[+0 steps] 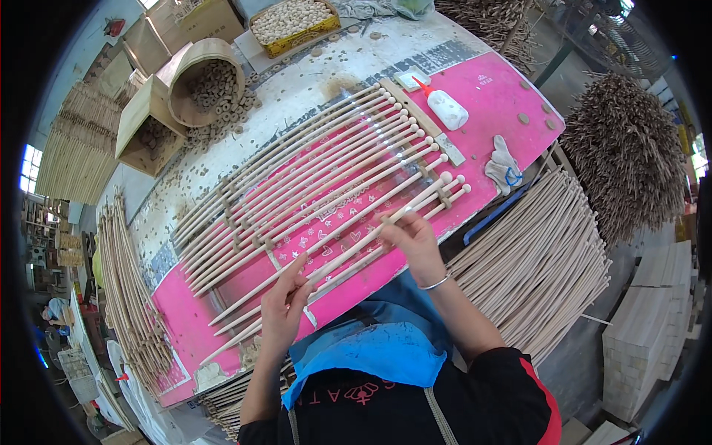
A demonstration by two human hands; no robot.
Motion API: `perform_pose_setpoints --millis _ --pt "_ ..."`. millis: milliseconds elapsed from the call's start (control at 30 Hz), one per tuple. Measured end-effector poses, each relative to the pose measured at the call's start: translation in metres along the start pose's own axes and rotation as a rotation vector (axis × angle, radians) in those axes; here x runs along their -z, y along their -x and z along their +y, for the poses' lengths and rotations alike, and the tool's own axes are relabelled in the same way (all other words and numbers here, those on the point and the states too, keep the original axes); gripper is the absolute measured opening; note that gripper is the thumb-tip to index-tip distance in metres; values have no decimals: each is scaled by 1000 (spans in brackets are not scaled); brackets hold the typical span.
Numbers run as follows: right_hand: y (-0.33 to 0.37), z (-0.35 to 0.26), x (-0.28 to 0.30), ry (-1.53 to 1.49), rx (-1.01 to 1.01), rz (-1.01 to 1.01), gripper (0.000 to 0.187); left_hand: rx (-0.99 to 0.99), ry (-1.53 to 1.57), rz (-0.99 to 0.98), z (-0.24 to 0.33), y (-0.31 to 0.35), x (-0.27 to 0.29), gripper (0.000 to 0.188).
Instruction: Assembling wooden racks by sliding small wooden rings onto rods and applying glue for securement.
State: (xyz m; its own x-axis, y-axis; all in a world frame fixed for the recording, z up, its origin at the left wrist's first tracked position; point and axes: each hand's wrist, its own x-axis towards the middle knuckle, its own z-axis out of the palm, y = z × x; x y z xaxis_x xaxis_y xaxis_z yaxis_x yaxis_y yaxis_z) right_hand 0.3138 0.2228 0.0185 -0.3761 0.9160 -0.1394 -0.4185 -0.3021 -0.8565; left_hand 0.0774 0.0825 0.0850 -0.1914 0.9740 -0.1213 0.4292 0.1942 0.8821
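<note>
My right hand (417,246) pinches a pale wooden rod (347,254) with a round ball at its upper right end. Lower down the same rod, my left hand (285,298) has its fingers closed around it. The rod slants from upper right to lower left, close in front of me. Beyond it lies a row of similar ball-ended rods (319,165), side by side across low wooden supports. A wooden stop strip (423,119) runs past their ball ends. Under the rods is a pink patterned sheet (482,85) on the table.
A glue bottle with a red tip (447,110) and a white glove (503,165) lie at the right. Small wooden rings spill from a round wooden tub (178,93) beside a wooden box (137,141). A yellow basket (302,37) holds wooden balls. Rod bundles (534,259) flank the table.
</note>
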Motion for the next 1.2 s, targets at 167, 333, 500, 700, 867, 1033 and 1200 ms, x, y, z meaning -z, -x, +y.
perform_pose_setpoints --millis 167,333,500,700,867,1033,1200 --pt "-8 -10 24 172 49 42 29 55 20 5 -8 3 2 39" --pt "-1 -31 15 -6 25 -14 26 -84 -62 51 -7 1 -3 26" --pt "2 -21 39 75 -24 62 34 -137 -154 52 -5 -3 -7 26" --pt "5 -32 38 53 -7 34 28 -172 -210 63 -6 -7 -12 25" --pt "3 -25 54 245 -38 195 25 -229 -251 74 -9 -13 -21 25" --pt "2 -30 62 417 14 332 27 -301 -306 92 -7 -21 -31 25" --pt "3 -37 88 757 219 565 25 -380 -375 135 -8 -43 -50 28"
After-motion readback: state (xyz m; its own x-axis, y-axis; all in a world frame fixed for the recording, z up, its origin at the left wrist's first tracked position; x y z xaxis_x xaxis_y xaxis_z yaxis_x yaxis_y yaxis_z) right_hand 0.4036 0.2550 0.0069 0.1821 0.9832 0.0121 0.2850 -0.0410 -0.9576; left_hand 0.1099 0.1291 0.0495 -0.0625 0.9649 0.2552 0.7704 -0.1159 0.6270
